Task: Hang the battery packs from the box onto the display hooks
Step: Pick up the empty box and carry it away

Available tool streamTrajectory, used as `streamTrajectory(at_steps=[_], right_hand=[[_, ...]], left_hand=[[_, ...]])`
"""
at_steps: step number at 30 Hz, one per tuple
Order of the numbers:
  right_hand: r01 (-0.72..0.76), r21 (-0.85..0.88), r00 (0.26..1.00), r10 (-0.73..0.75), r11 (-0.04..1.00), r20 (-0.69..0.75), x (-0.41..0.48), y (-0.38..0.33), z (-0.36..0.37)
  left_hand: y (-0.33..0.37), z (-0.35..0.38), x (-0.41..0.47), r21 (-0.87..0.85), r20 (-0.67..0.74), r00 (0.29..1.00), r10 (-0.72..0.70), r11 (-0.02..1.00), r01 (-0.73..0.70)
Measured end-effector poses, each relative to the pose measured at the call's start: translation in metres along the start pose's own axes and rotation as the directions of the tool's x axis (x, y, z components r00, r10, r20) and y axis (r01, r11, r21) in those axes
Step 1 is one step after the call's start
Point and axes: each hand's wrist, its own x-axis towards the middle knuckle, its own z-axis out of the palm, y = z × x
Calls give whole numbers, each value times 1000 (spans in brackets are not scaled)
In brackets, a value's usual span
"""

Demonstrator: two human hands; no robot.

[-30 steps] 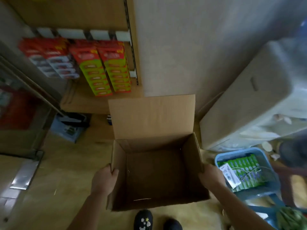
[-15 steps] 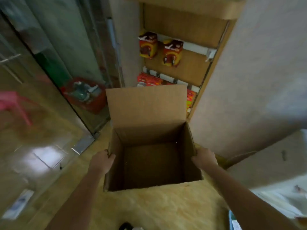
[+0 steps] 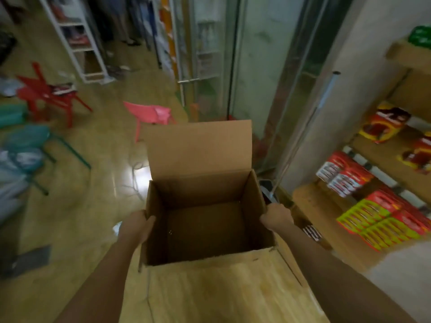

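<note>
Brown cardboard sits between our two hands. Our left hand grips the left wall of the box near its top edge, with the fingers curled on it. Our right hand grips the right wall the same way. So the box is right between our hands, held out in front of us, and both arms reach forward to it. Its far flap stands up tall. Its near flap lies open toward us, between our arms. We can look down to the dark brown bottom of the box.

Off to the right, past our right hand, the battery packs hang in rows on a brown display board. The near ones are yellow-green with red tops. The ones a bit farther back are red and white. Our hands do not touch them. They are blurry, so we cannot make out what they hang from.

Far behind the box is a tall glass door. On the left, over the shiny tan floor, we see a pink chair close to the far flap, a red chair farther left, and a green chair nearer to us. A white rack stands at the far left.
</note>
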Motion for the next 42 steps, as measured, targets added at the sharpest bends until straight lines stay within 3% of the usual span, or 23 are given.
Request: streamTrajectory(at_steps=[4,8,12,16,22,26,34,40,42], right_hand=[[224,-141,974,-219,964,50,31,-96,13],[373,-279,927,-364,885,86,61,-195,32],[500,-270,865,-464,823,189,82,-291,62],[674,-354,739,-599,649,309,75,-382,92],[833,-399,541,-713,382,446,35,-495,158],[873,-387,469,-725,296,505,-5,-562,212],[902,-386,401,-709,195,580,-76,-702,313],[934,-349,300,-714,82,633,-139,-814,370],[943,-330,262,-715,47,648,-155,-850,394]], left_hand=[[-65,-29,9,-66,-57,971,-234,971,230],[-128,-49,10,-148,-84,893,-443,891,428],[-182,-65,-3,-219,-93,771,-630,768,602],[-225,-74,-30,-351,-84,626,-775,611,710],[-288,-83,-75,-479,-36,400,-916,367,797],[-348,-84,-95,-554,33,263,-964,202,808],[-493,-118,-104,-576,81,178,-981,100,811],[-580,-154,-114,-680,92,30,-995,-41,732],[-614,-166,-115,-658,101,20,-995,-52,751]])
